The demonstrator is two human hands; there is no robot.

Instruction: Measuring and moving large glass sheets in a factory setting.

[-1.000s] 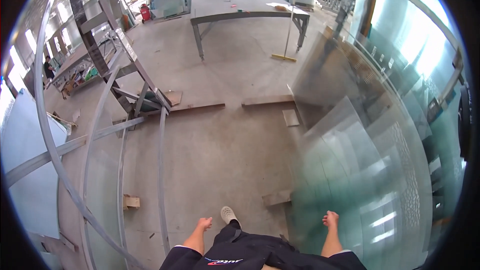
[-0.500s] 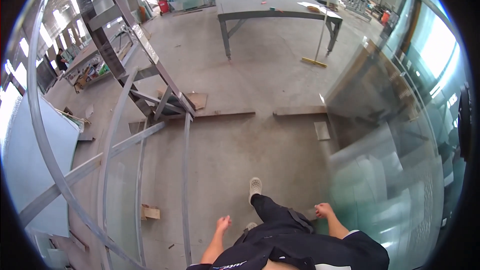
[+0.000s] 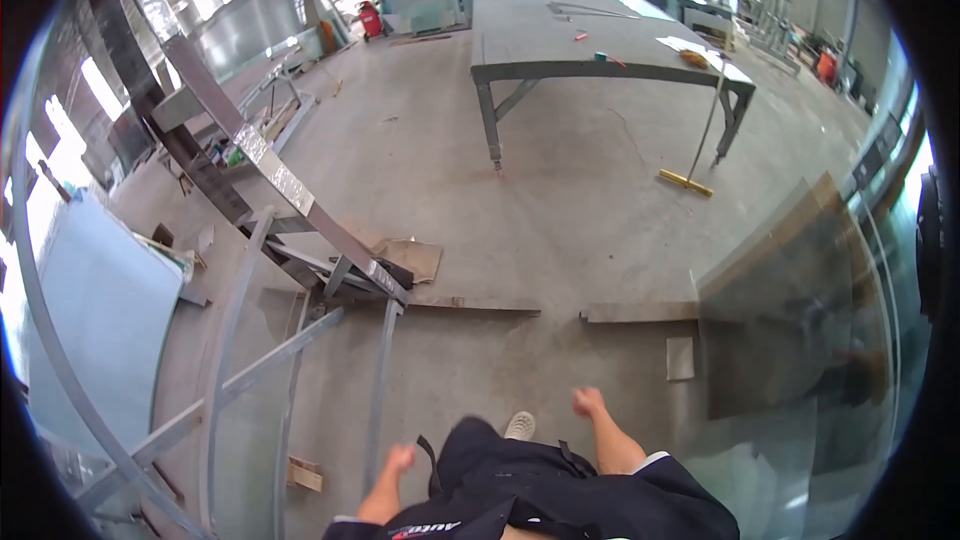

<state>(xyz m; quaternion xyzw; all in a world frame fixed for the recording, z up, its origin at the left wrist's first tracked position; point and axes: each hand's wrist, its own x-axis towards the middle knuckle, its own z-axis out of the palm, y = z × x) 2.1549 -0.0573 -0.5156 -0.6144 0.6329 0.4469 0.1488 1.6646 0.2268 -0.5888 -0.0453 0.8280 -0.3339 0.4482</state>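
Note:
My left hand (image 3: 400, 459) hangs low beside my left thigh, fingers curled in loosely, with nothing seen in it. It is nearest to a grey metal bar (image 3: 380, 390) of the frame on my left. Farther forward, my right hand (image 3: 588, 402) is held out in front of my hip, closed in a loose fist with no object showing. Below it there is only bare concrete floor. One light-coloured shoe (image 3: 520, 426) shows in front of my dark clothing.
A steel rack (image 3: 225, 120) with bars rises on my left. Glass sheets (image 3: 790, 310) lean on my right. Two low beams (image 3: 470, 307) (image 3: 640, 313) lie across the floor ahead with a gap between them. Beyond stand a large grey table (image 3: 540, 35) and a yellow broom (image 3: 686, 183).
My view has shifted, and the table, broom and beams sit lower and farther right. My right hand has swung forward and inward; the left sits nearer my side. My feet have changed places in a stride.

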